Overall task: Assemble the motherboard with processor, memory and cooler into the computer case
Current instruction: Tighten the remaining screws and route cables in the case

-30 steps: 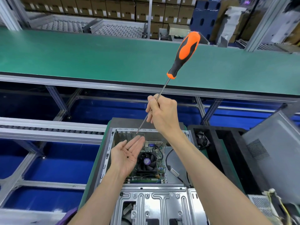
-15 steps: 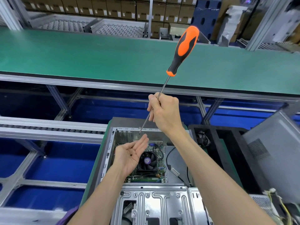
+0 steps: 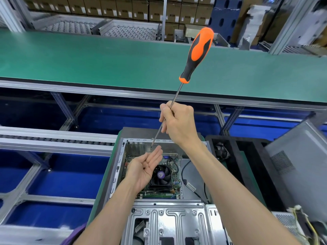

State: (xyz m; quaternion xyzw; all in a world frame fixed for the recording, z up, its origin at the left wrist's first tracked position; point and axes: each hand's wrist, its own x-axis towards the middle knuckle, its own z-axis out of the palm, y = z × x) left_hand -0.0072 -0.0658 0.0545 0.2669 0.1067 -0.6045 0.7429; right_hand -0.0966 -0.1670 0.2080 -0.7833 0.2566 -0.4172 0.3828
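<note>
Screwdriver (image 3: 193,55) shaft gripped by right hand (image 3: 178,124), left hand (image 3: 144,167) fingers flat

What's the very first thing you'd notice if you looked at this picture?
The big screwdriver with its orange and black handle, sticking up in the middle in front of the long green belt. The right hand holds it by the thin metal shaft, tip pointing down. Just below, the left hand lies open, palm up, over the round fan inside the open computer case.
</note>
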